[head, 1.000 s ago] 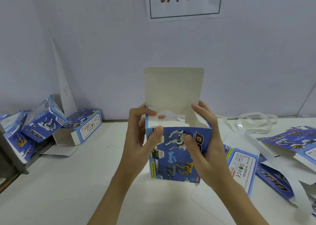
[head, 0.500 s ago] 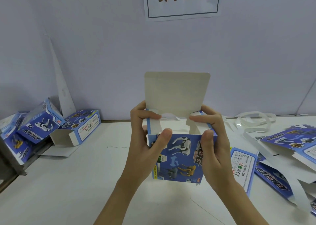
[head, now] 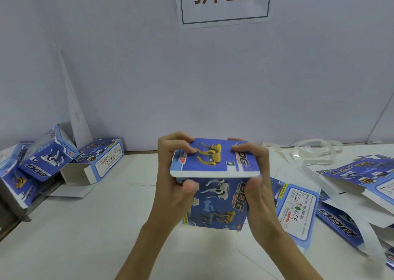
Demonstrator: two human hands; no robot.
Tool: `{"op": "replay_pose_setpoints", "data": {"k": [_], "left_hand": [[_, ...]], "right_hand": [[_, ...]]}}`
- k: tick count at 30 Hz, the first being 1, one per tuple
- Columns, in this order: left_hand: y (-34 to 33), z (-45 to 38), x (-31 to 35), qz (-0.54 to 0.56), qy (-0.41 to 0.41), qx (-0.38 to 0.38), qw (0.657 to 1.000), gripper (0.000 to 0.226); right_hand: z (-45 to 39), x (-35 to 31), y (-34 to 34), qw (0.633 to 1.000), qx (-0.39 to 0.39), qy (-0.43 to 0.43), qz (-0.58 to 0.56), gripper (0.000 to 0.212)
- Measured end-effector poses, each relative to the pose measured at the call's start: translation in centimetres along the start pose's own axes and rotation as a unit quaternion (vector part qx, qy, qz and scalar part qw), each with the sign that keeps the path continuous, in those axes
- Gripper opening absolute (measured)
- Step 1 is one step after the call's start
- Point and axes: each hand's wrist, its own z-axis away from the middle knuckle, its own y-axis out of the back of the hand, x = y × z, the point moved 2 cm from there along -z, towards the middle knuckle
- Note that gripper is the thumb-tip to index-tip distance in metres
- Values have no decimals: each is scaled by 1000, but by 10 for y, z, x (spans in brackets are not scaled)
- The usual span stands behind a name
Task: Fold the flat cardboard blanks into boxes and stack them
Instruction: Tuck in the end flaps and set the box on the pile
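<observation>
Head view: a blue printed toy-dog box [head: 215, 203] is held upright just above the white table [head: 89, 232], centre frame, between both hands. Left hand [head: 172, 177] grips the box's left side, its fingers [head: 181, 146] curled over the top and its thumb on the front face. Right hand [head: 255, 173] mirrors this, gripping the right side with its fingertips [head: 241, 151] pressing on the lid. Lid flap [head: 215, 162] is folded down nearly level; its pale front edge stands proud of the front panel, so the tuck does not appear seated.

To finish this step well, judged from the pose: steady the front wall with both thumbs, guide the tuck tab inside that wall rather than over it, and press evenly along the fold so the lid closes square without creasing. The side walls should be kept from bowing.

Folded boxes [head: 42, 160] lie in a loose heap at far left, one with an open end; flat blanks [head: 298, 211] lie at right, near white strapping bands [head: 309, 154].

Hidden or unclear: the tuck tab and dust flaps lie under the lid; the box's bottom closure cannot be seen; the front face is motion-blurred; the wall sign [head: 223, 0] is cut off at the top edge.
</observation>
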Motion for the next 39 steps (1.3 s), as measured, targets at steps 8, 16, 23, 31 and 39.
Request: {"op": "replay_pose_setpoints", "data": {"k": [8,16,23,31,39], "left_hand": [[-6,23,-3,3,29,-10,1000,47],[-5,12,10,101,74,22,992,42],[-3,9,17,29,84,20,996,30],[-5,7,21,16,63,5,998,21],[-3,8,16,42,78,22,996,22]], "right_hand": [[14,0,-2,996,7,23,-81,105],[12,8,1,989,54,139,2,53],[9,-2,0,993,64,102,-6,51],[11,4,-2,995,44,90,-31,24],[10,9,-4,985,-32,171,8,54]]}}
